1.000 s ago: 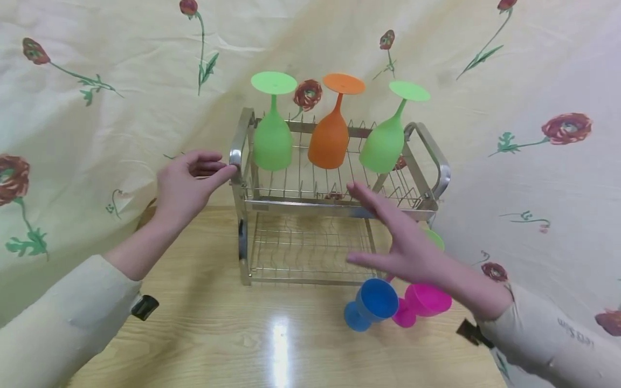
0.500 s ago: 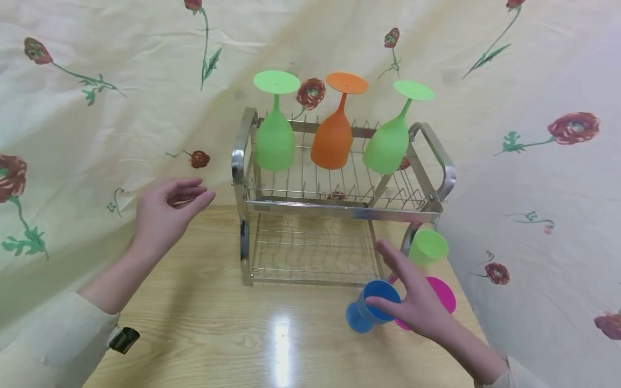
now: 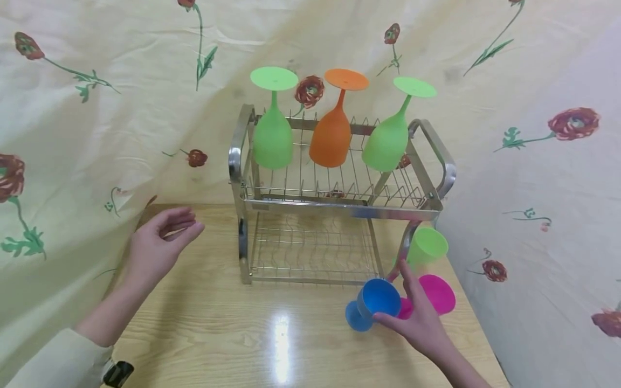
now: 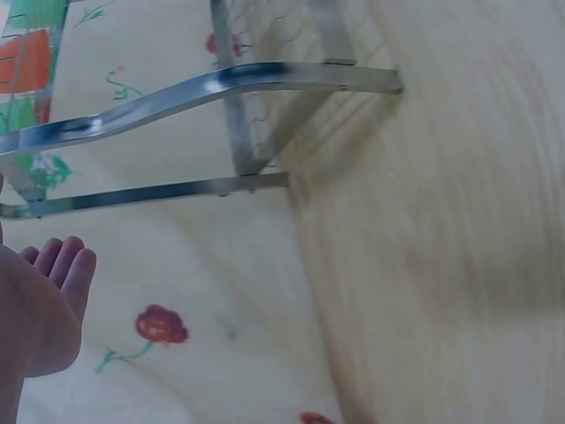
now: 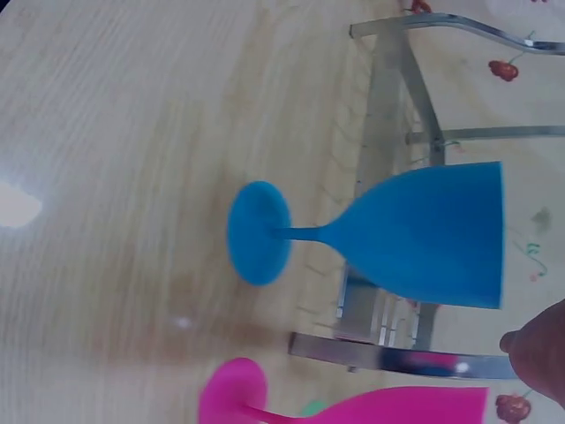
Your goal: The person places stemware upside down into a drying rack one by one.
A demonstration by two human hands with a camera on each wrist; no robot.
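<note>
A blue plastic goblet (image 3: pixel 382 297) stands upright on the table in front of the rack's right end. My right hand (image 3: pixel 421 326) is at its right side, thumb and fingers spread around the rim without gripping it. In the right wrist view, a fingertip (image 5: pixel 534 353) shows just beyond the rim of the blue goblet (image 5: pixel 424 234). Behind that hand stand a pink goblet (image 3: pixel 439 294) and a light green one (image 3: pixel 429 246), both partly covered. My left hand (image 3: pixel 156 245) hovers left of the rack, fingers loosely bent, holding nothing.
A two-tier metal dish rack (image 3: pixel 335 209) stands against a flowered cloth (image 3: pixel 524 178). Upside down on its upper tier are a green goblet (image 3: pixel 273 140), an orange goblet (image 3: pixel 331 137) and another green goblet (image 3: pixel 386 143). Wooden tabletop (image 3: pixel 218 328) lies in front.
My left hand has left the rack's left handle and dropped down and leftward. My right hand has come down from before the upper tier to the blue goblet. The goblets have stayed put.
</note>
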